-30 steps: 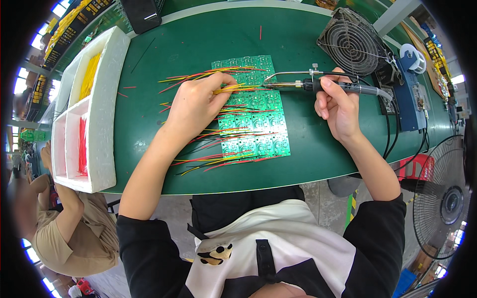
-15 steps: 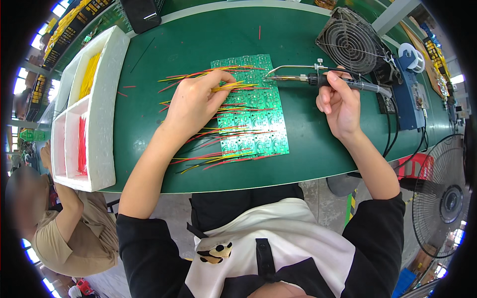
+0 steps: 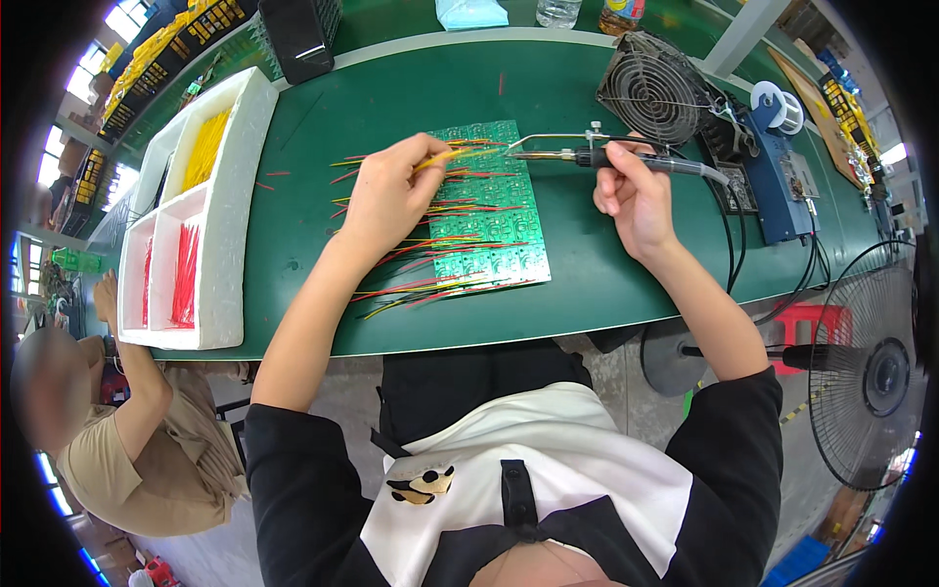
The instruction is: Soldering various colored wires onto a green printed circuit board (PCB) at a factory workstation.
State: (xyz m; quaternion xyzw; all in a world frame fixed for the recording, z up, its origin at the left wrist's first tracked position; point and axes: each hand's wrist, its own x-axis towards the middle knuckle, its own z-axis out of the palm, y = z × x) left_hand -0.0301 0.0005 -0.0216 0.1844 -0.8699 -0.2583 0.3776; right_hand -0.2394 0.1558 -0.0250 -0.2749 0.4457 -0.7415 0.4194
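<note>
A green circuit board panel [image 3: 509, 235] lies on the bench, with rows of red, yellow and black wires [image 3: 416, 290] sticking out past its left side. Over the panel's upper left, my left hand [image 3: 396, 191] is closed in a pinch on yellow wires [image 3: 460, 155], whose far ends reach toward the upper part of the board. My right hand [image 3: 638, 194] grips a soldering iron [image 3: 626, 160] with a thin curved metal feed tube [image 3: 558, 135] fixed along it. The iron's tip points left and meets the board area by the wire ends; whether it touches cannot be made out.
A white foam box [image 3: 230, 284] with yellow and red wires stands on the left. At the back right are a square fan [image 3: 653, 88], a blue soldering station [image 3: 778, 176] and a solder reel [image 3: 780, 106]. Cables hang beside them. Another person [image 3: 147, 440] sits at left; a floor fan [image 3: 880, 382] stands right.
My left hand has shifted slightly up along the board with the yellow wires, toward the upper row. The soldering iron has followed to that row. The whole view has also shifted a little.
</note>
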